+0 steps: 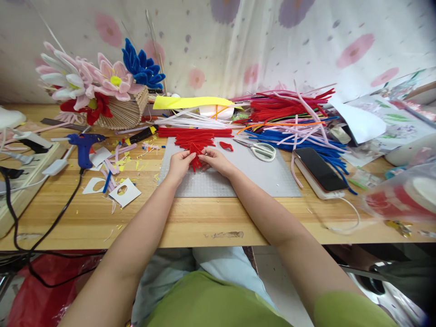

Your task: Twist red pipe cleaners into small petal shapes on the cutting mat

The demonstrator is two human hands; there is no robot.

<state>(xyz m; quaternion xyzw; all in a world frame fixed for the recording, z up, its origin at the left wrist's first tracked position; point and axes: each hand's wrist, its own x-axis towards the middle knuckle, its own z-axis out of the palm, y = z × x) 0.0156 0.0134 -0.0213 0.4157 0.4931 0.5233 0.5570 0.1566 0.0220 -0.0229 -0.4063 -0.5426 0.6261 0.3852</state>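
Note:
Between my hands is a red pipe-cleaner piece [195, 151], bent to a point at the top with loose ends hanging below. My left hand [180, 164] pinches it from the left, thumb on top. My right hand [215, 161] closes on its right side, the fingertips partly hidden. Just behind lies a pile of red pipe cleaners [195, 133] along the back of the grey cutting mat [238, 175]. To the right on the mat rest a small red shaped petal [226, 146] and scissors with pale handles [263, 152].
A blue glue gun [85, 147] stands at left among paper scraps and cables. Behind it, fuzzy flowers [116, 81] fill a woven holder [126, 111]. Blue pipe cleaners [306, 146] and a phone [320, 169] on a white power bank lie right; a plastic-wrapped cup [405, 200] sits beyond.

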